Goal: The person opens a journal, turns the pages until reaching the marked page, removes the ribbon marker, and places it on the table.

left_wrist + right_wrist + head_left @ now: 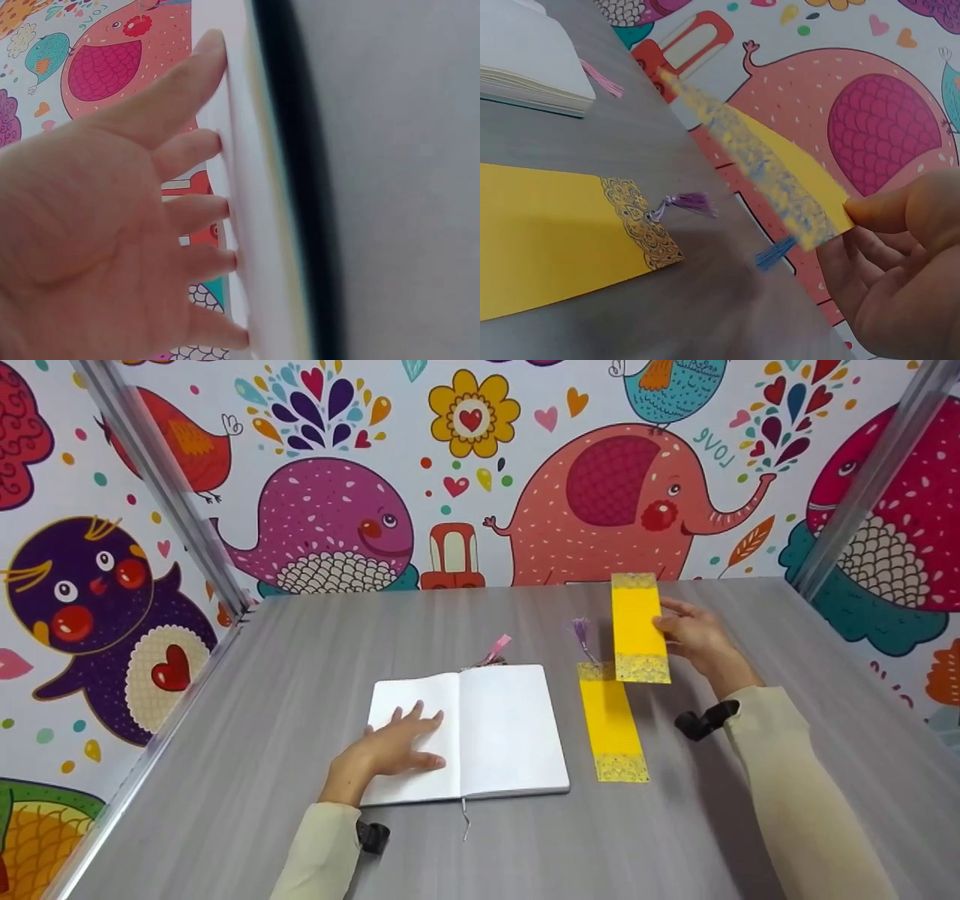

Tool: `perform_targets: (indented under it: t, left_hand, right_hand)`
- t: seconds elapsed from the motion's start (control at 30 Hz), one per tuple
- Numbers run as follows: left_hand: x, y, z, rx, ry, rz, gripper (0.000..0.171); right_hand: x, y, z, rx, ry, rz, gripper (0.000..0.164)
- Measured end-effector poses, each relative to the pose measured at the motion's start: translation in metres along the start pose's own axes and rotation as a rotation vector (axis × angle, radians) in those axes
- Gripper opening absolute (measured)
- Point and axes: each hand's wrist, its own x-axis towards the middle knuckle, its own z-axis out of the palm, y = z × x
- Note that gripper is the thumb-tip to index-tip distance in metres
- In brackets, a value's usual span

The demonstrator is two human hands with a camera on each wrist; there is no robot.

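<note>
An open notebook with blank white pages lies on the table. My left hand rests on its left page with the fingers spread, and in the left wrist view the fingertips touch the paper. My right hand pinches a yellow bookmark by its right edge, thumb on the near face, raised above the table. In the right wrist view a blue tassel hangs by the held bookmark. Below it, a second yellow bookmark with patterned ends and a purple tassel lies flat, right of the notebook.
A pink tassel sticks out past the notebook's far edge. The notebook's thin ribbon trails from the near edge onto the grey table. Walls with cartoon animals and metal posts border the table.
</note>
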Motion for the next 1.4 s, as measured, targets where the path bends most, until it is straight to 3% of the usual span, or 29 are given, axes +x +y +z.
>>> perform_targets:
  t: [0.17,0.33,0.47,0.73,1.0,1.2,1.4]
  left_hand:
    - [0.001,0.001,-0.001,0.0,0.008,0.004,0.08]
    - [0.001,0.0,-0.001,0.006,0.007,0.004,0.08]
    - [0.001,-0.002,0.0,0.015,0.006,0.004,0.08]
    - [0.0,-0.002,0.001,0.0,0.012,0.009,0.08]
    - [0.001,-0.002,0.002,0.007,0.006,0.014,0.08]
    - [0.002,-0.003,0.003,0.004,0.005,0.013,0.08]
    - [0.002,-0.002,0.002,0.0,0.005,0.005,0.08]
  right_hand:
    - [0.002,0.01,-0.006,0.007,-0.003,-0.028,0.061]
    - [0.001,0.031,-0.01,-0.009,0.035,0.043,0.06]
    - [-0.005,0.045,-0.014,-0.03,0.016,0.093,0.059]
    - [-0.025,0.061,-0.017,-0.104,-0.021,0.111,0.059]
    - [-0.036,0.069,-0.02,-0.211,-0.03,0.078,0.059]
    - [-0.04,0.074,-0.02,-0.232,-0.009,0.077,0.056]
    - [-0.044,0.079,-0.016,-0.295,-0.016,0.02,0.058]
